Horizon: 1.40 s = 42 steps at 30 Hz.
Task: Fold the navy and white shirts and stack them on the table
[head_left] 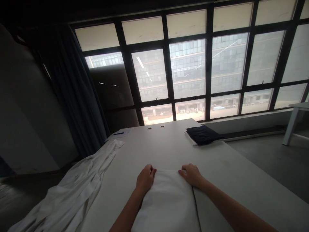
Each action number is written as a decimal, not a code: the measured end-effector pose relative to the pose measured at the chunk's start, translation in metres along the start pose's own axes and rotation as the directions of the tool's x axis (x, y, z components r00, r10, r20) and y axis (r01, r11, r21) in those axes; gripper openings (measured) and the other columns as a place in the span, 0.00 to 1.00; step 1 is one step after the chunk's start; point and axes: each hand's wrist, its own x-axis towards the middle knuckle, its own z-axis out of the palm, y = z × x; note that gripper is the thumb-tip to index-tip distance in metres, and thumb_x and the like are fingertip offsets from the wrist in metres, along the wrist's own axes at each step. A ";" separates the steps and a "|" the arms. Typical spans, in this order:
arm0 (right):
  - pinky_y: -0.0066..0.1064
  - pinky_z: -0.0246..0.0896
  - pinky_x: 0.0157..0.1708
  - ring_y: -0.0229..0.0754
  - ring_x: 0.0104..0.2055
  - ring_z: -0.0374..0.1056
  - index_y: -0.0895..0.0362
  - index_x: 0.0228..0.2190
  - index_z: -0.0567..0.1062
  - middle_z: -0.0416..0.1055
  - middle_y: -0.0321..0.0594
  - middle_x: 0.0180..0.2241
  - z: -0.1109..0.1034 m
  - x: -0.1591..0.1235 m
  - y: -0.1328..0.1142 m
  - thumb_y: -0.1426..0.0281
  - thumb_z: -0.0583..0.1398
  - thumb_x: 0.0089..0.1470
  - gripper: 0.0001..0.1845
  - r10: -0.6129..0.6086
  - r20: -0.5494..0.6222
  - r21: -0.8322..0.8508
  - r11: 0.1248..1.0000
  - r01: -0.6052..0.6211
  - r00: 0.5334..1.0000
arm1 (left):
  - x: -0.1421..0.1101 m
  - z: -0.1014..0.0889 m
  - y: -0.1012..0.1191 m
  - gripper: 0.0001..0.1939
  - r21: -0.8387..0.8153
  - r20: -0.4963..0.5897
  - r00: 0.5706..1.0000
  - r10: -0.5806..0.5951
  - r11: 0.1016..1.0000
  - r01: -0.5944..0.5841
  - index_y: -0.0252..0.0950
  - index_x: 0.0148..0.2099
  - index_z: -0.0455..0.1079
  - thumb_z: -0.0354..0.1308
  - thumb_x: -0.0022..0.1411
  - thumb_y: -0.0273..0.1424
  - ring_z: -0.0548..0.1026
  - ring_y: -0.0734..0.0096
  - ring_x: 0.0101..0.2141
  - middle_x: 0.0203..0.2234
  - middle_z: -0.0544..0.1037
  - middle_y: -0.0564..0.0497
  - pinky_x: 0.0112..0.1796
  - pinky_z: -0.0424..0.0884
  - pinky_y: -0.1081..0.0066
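Note:
A white cloth lies flat before me on the white table, its far edge running straight between my hands. My left hand pinches the far left corner, thumb against the fingers. At the far right corner my right hand is closed on the same cloth in a like pinch. The near end of the cloth runs out of the bottom of the view. What kind of cloth article it is, I cannot make out.
A heap of crumpled white cloth hangs along the table's left side. Folded dark cloth lies on white cloth at the right edge. Far left, a blue pen rests on paper. Windows and a curtain stand behind.

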 end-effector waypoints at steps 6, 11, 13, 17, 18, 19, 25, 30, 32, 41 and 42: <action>0.40 0.55 0.49 0.51 0.48 0.69 0.53 0.36 0.80 0.79 0.44 0.39 -0.013 -0.001 -0.001 0.58 0.56 0.61 0.16 -0.013 0.010 -0.028 1.000 0.013 1.000 | -0.002 -0.004 -0.005 0.08 -0.053 0.025 0.998 0.058 0.997 -0.056 0.39 0.36 0.68 0.55 0.67 0.36 0.74 0.68 0.34 0.33 0.78 0.51 0.35 0.61 0.72; 0.38 0.55 0.56 0.48 0.55 0.66 0.54 0.48 0.76 0.73 0.46 0.53 -0.029 -0.010 -0.033 0.64 0.58 0.58 0.17 -0.153 -0.087 0.016 0.988 0.155 0.984 | 0.000 -0.005 -0.009 0.06 -0.165 0.050 0.985 0.162 0.974 -0.152 0.38 0.37 0.73 0.56 0.65 0.32 0.74 0.70 0.33 0.33 0.78 0.52 0.36 0.65 0.73; 0.39 0.50 0.61 0.49 0.61 0.62 0.55 0.56 0.72 0.68 0.47 0.60 -0.025 -0.020 -0.053 0.61 0.56 0.61 0.24 -0.278 -0.076 0.069 0.957 0.283 0.957 | 0.001 -0.006 -0.010 0.07 -0.208 0.054 0.979 0.195 0.961 -0.181 0.38 0.38 0.75 0.55 0.64 0.31 0.75 0.69 0.34 0.35 0.79 0.51 0.38 0.66 0.73; 0.51 0.31 0.69 0.57 0.72 0.42 0.61 0.66 0.59 0.50 0.54 0.69 -0.002 -0.048 -0.077 0.48 0.50 0.64 0.40 -0.433 0.130 0.091 0.901 0.425 0.892 | 0.003 -0.006 -0.015 0.08 -0.258 0.058 0.974 0.221 0.945 -0.199 0.37 0.38 0.77 0.55 0.63 0.31 0.75 0.67 0.36 0.35 0.80 0.50 0.40 0.68 0.71; 0.53 0.27 0.69 0.59 0.73 0.38 0.62 0.67 0.57 0.47 0.55 0.70 0.003 -0.055 -0.078 0.47 0.50 0.63 0.42 -0.459 0.167 0.091 0.888 0.450 0.873 | 0.004 -0.005 -0.016 0.08 -0.264 0.059 0.974 0.219 0.944 -0.196 0.37 0.37 0.77 0.56 0.62 0.30 0.75 0.67 0.36 0.35 0.80 0.50 0.40 0.68 0.71; 0.53 0.24 0.70 0.59 0.73 0.35 0.63 0.68 0.55 0.44 0.55 0.71 0.008 -0.061 -0.078 0.46 0.50 0.63 0.44 -0.487 0.184 0.092 0.873 0.478 0.854 | 0.004 -0.005 -0.017 0.08 -0.269 0.060 0.974 0.217 0.943 -0.194 0.37 0.37 0.77 0.56 0.62 0.30 0.75 0.67 0.36 0.34 0.80 0.50 0.40 0.68 0.71; 0.55 0.44 0.66 0.64 0.68 0.52 0.54 0.67 0.57 0.54 0.54 0.67 0.066 -0.087 -0.080 0.54 0.56 0.64 0.36 -0.692 0.073 -0.007 0.720 0.694 0.718 | 0.007 -0.004 -0.020 0.07 -0.292 0.059 0.974 0.221 0.937 -0.195 0.37 0.36 0.77 0.57 0.60 0.30 0.75 0.68 0.34 0.32 0.80 0.50 0.39 0.68 0.71; 0.57 0.54 0.61 0.60 0.57 0.70 0.42 0.60 0.65 0.66 0.41 0.61 0.133 -0.100 -0.099 0.60 0.50 0.68 0.21 -0.821 -0.046 -0.173 0.567 0.805 0.569 | 0.009 -0.002 -0.026 0.10 -0.319 0.031 0.982 0.186 0.933 -0.167 0.37 0.43 0.75 0.59 0.59 0.32 0.75 0.68 0.34 0.35 0.79 0.50 0.39 0.70 0.71; 0.58 0.53 0.61 0.59 0.56 0.70 0.43 0.60 0.66 0.68 0.41 0.60 0.133 -0.100 -0.102 0.61 0.50 0.69 0.20 -0.805 -0.049 -0.173 0.590 0.789 0.591 | 0.009 -0.002 -0.029 0.15 -0.337 0.007 0.986 0.164 0.929 -0.152 0.35 0.49 0.72 0.58 0.60 0.35 0.75 0.68 0.34 0.40 0.78 0.47 0.39 0.71 0.70; 0.64 0.12 0.66 0.64 0.73 0.30 0.53 0.68 0.56 0.46 0.51 0.71 0.008 -0.062 -0.079 0.40 0.59 0.54 0.50 -0.596 0.079 -0.046 0.799 0.600 0.799 | -0.010 -0.023 0.009 0.14 -0.341 -0.072 0.954 0.292 0.892 -0.298 0.41 0.48 0.73 0.52 0.68 0.42 0.73 0.59 0.49 0.47 0.76 0.45 0.52 0.67 0.62; 0.65 0.09 0.65 0.65 0.73 0.29 0.53 0.67 0.57 0.45 0.52 0.71 0.003 -0.055 -0.074 0.40 0.60 0.52 0.51 -0.528 0.058 -0.066 0.845 0.531 0.847 | -0.015 -0.024 0.019 0.13 -0.334 -0.067 0.944 0.322 0.885 -0.325 0.42 0.46 0.73 0.52 0.69 0.41 0.74 0.59 0.48 0.46 0.77 0.46 0.53 0.66 0.61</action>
